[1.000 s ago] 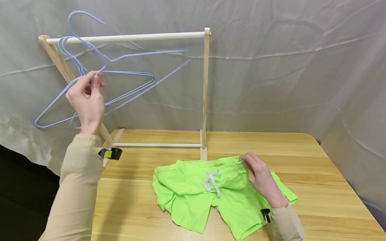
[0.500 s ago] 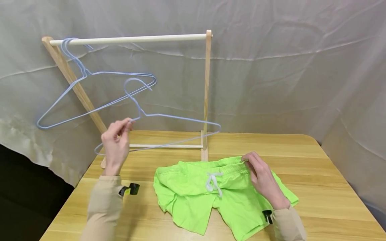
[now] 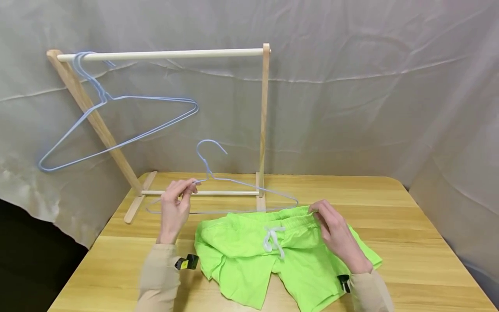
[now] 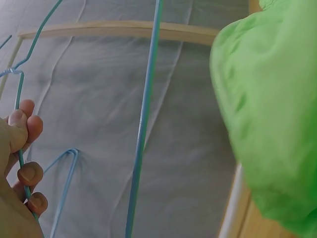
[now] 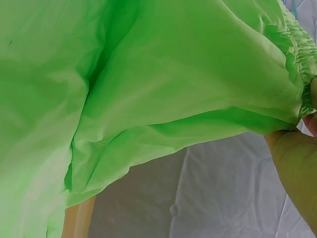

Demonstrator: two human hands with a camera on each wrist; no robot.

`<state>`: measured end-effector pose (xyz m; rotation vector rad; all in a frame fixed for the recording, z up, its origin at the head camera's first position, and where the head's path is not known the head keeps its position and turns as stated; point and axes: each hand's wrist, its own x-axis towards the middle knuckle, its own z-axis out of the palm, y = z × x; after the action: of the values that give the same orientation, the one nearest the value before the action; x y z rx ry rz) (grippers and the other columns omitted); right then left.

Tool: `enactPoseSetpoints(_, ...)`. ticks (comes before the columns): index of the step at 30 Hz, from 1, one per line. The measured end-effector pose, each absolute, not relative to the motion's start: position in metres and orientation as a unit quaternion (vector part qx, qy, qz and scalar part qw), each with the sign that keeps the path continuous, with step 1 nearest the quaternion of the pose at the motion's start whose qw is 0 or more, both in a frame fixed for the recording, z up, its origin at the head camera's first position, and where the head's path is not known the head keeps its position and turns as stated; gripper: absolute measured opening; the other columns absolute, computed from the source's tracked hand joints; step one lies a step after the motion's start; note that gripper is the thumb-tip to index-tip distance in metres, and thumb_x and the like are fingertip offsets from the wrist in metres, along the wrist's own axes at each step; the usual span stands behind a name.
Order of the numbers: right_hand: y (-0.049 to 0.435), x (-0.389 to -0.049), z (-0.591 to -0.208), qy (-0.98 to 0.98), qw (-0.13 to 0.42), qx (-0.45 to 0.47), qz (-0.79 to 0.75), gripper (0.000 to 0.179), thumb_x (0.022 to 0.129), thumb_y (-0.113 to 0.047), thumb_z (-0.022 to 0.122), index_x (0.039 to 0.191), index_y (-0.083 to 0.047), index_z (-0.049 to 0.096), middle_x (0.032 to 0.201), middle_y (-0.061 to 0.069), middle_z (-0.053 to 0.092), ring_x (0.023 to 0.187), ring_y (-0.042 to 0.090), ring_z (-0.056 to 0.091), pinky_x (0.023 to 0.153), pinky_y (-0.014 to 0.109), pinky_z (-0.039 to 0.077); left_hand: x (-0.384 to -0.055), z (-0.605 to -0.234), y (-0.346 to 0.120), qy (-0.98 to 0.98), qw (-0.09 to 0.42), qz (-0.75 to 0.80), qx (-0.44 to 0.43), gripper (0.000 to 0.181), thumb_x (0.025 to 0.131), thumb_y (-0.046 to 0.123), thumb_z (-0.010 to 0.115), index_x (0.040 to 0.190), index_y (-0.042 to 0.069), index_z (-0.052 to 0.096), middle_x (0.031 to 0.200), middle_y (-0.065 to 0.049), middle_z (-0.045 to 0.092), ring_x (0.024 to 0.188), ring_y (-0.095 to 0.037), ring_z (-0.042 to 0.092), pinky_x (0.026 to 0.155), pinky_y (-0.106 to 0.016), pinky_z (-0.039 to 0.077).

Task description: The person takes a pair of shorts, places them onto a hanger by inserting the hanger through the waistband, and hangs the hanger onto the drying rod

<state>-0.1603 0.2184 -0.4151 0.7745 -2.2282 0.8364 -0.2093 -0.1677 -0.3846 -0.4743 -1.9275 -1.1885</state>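
My left hand [image 3: 175, 208] pinches a blue wire hanger [image 3: 241, 182] by its left shoulder, near the neck. The hanger's hook points up, and its bottom bar hangs just behind the waistband of the bright green shorts [image 3: 249, 260]. In the left wrist view, thumb and fingers curl round the hanger wire [image 4: 143, 119], with the green shorts [image 4: 272, 109] at the right. My right hand [image 3: 337, 234] grips the right end of the elastic waistband, which gapes slightly. A white drawstring [image 3: 274, 240] is tied at the front. In the right wrist view, the shorts' fabric [image 5: 188, 74] hides most of the hand.
A wooden rack [image 3: 264, 121] with a white top rail [image 3: 175, 54] stands at the back of the wooden table [image 3: 409, 242]. More blue hangers [image 3: 152, 129] hang at the rail's left end. Grey cloth [image 3: 351, 108] hangs behind.
The left hand has brought the hanger down and to the right, from beside the rail to just behind the shorts. The right hand has kept its grip on the waistband.
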Motion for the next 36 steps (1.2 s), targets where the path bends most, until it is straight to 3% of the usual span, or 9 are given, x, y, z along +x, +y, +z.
enactPoseSetpoints(5, 0.219, -0.161, -0.416, -0.847, 0.309, 0.296, 0.315, 0.039, 0.077, 0.033, 0.059, 0.097, -0.001, 0.061, 0.093, 0.002, 0.061, 0.079, 0.005, 0.054, 0.074, 0.005, 0.045, -0.211, -0.396, -0.161, -0.751, 0.408, -0.478, -0.203, 0.014, 0.088, -0.011, 0.067, 0.094, -0.003, 0.076, 0.073, -0.016, 0.07, 0.071, -0.005, 0.049, 0.075, -0.014, 0.037)
enactPoseSetpoints(8, 0.219, -0.161, -0.417, -0.847, 0.306, 0.298, 0.316, 0.04, 0.077, 0.033, 0.059, 0.098, -0.001, 0.061, 0.094, 0.002, 0.061, 0.08, 0.005, 0.055, 0.075, 0.005, 0.045, -0.211, -0.401, -0.159, -0.75, 0.405, -0.481, -0.204, 0.014, 0.087, -0.011, 0.067, 0.094, -0.003, 0.076, 0.073, -0.015, 0.07, 0.07, -0.007, 0.049, 0.084, -0.015, 0.037)
enactPoseSetpoints(17, 0.219, -0.161, -0.418, -0.844, 0.301, 0.308, 0.319, 0.042, 0.076, 0.035, 0.058, 0.098, -0.001, 0.061, 0.093, 0.001, 0.06, 0.079, 0.004, 0.054, 0.074, 0.006, 0.045, -0.211, -0.409, -0.154, -0.758, 0.391, -0.481, -0.204, 0.014, 0.089, -0.009, 0.067, 0.095, -0.001, 0.077, 0.073, -0.013, 0.07, 0.072, -0.011, 0.052, 0.076, -0.017, 0.037)
enactPoseSetpoints(27, 0.219, -0.16, -0.418, -0.843, 0.3, 0.312, 0.32, 0.044, 0.075, 0.035, 0.057, 0.098, -0.001, 0.061, 0.094, 0.002, 0.06, 0.078, 0.003, 0.052, 0.071, 0.007, 0.043, -0.213, -0.413, -0.151, -0.769, 0.361, -0.486, -0.205, 0.013, 0.088, -0.009, 0.067, 0.095, -0.002, 0.075, 0.075, -0.013, 0.071, 0.076, -0.006, 0.053, 0.095, -0.018, 0.038)
enactPoseSetpoints(36, 0.219, -0.16, -0.419, -0.845, 0.298, 0.312, 0.315, 0.044, 0.075, 0.034, 0.059, 0.099, -0.002, 0.062, 0.096, 0.002, 0.061, 0.079, 0.004, 0.053, 0.073, 0.007, 0.044, -0.214, -0.417, -0.142, -0.773, 0.35, -0.477, -0.231, 0.014, 0.086, -0.009, 0.068, 0.095, -0.001, 0.075, 0.074, -0.011, 0.07, 0.074, -0.013, 0.055, 0.082, -0.018, 0.041)
